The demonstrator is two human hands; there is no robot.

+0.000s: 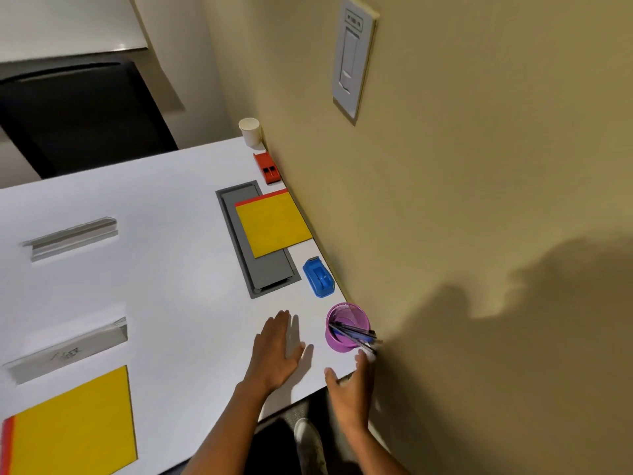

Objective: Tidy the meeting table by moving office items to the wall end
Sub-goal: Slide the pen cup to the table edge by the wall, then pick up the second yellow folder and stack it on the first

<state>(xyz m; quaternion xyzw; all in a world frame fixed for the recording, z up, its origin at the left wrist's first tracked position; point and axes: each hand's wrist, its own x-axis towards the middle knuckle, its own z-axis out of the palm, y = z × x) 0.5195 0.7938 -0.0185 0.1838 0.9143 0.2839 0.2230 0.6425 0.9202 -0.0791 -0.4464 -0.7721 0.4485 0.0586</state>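
Observation:
A purple mesh pen cup (346, 325) with several pens stands at the table's wall edge. My right hand (352, 389) hovers just below it, fingers relaxed, holding nothing. My left hand (279, 351) lies flat on the white table (164, 234) to the cup's left. Along the wall sit a blue tape dispenser (319, 277), a yellow notepad (272, 225), a red stapler (268, 168) and a white paper cup (250, 132). A second yellow notepad (75, 426) lies at the near left.
Two grey metal name holders (70, 238) (68, 349) lie on the table's left half. A grey cable hatch (257, 238) is set into the tabletop, partly under the notepad. A black chair (78, 114) stands beyond the far edge. The beige wall (479, 200) carries a switch plate (352, 56).

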